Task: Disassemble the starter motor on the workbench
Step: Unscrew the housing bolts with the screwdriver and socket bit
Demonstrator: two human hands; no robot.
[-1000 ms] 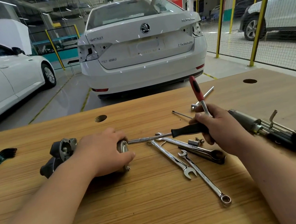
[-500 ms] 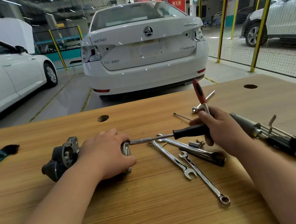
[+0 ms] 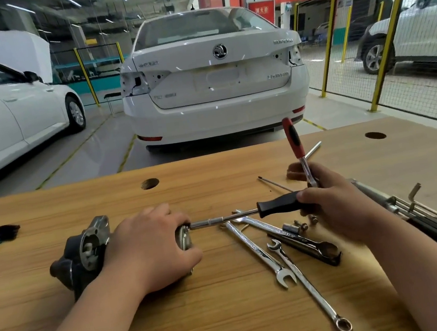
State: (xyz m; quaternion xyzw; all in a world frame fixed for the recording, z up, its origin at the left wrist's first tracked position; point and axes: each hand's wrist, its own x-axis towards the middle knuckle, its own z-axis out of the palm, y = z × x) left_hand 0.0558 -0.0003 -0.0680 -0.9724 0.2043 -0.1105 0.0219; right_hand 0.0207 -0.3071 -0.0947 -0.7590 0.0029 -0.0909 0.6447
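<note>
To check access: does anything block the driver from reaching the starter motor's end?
Nothing visible does. The driver runs from the right hand straight to the starter motor, at its end, which the left hand grips.

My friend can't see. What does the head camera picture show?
A left hand grips a starter motor on a wooden workbench while the right hand holds a black-handled driver against its end. Wrenches lie between the arms; a white car is parked behind.
</note>
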